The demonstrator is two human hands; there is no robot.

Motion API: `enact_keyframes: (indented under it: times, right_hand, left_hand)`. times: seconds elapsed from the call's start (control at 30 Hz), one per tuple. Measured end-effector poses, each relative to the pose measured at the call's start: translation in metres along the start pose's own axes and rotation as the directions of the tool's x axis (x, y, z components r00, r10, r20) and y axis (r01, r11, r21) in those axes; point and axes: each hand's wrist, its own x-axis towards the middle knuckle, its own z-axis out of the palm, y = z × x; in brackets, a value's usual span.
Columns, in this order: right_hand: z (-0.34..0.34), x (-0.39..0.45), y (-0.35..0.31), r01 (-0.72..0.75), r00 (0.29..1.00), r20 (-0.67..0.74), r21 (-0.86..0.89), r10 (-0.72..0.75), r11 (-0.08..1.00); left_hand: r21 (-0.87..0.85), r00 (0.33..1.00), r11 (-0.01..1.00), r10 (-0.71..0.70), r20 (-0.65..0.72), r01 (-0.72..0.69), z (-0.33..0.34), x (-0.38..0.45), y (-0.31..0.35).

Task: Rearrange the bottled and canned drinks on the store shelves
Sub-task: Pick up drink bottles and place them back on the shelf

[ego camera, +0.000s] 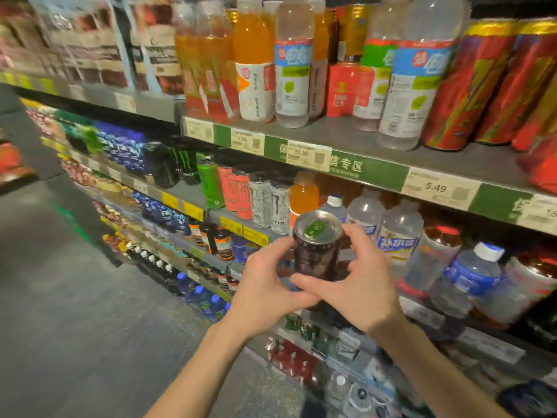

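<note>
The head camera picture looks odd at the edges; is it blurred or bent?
Head view: the can held in both hands is fairly sharp; the shelf bows from wide-angle distortion; the snack bags at the left and the red cans at the right smear into blur.

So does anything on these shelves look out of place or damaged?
One thing: an orange bottle stands between the white cans and the clear water bottles on the middle shelf, away from the other orange drinks up top. Both hands hold a black can off the shelf. No spills or dents show.
</note>
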Motion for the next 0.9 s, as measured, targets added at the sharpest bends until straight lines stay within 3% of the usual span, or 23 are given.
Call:
enact_keyframes:
  times: [0.1, 0.23, 0.4, 0.53, 0.77, 0.9]
  right_hand:
    - [0.036, 0.011, -0.011, 0.037, 0.998, 0.041, 0.006, -0.037, 0.999]
    - [0.067, 0.029, -0.022, 0.05, 0.976, 0.205, 0.127, -0.075, 0.991]
    - [0.092, 0.063, -0.03, -0.01, 0.909, 0.405, 0.256, -0.098, 0.967]
    - [0.12, 0.092, -0.033, -0.031, 0.829, 0.551, 0.22, -0.098, 0.975]
    - [0.185, 0.135, -0.022, -0.06, 0.899, 0.435, 0.23, -0.047, 0.971]
    - [0.222, 0.172, -0.018, -0.009, 0.949, 0.306, 0.25, -0.071, 0.968]
  left_hand:
    - [0.071, 0.998, 0.997, 0.037, -0.057, -0.033, -0.033, 0.0, -0.016]
    - [0.094, 0.996, 0.995, 0.046, -0.078, -0.038, -0.074, 0.001, -0.033]
    - [0.116, 0.995, 0.993, -0.012, -0.095, 0.023, -0.117, 0.005, -0.057]
    - [0.103, 0.993, 0.991, -0.074, -0.095, 0.083, -0.143, 0.011, -0.08]
    - [-0.017, 0.98, 0.989, -0.15, -0.128, 0.149, -0.179, 0.035, -0.127]
    - [0.064, 0.96, 0.986, -0.137, -0.245, 0.157, -0.201, 0.058, -0.154]
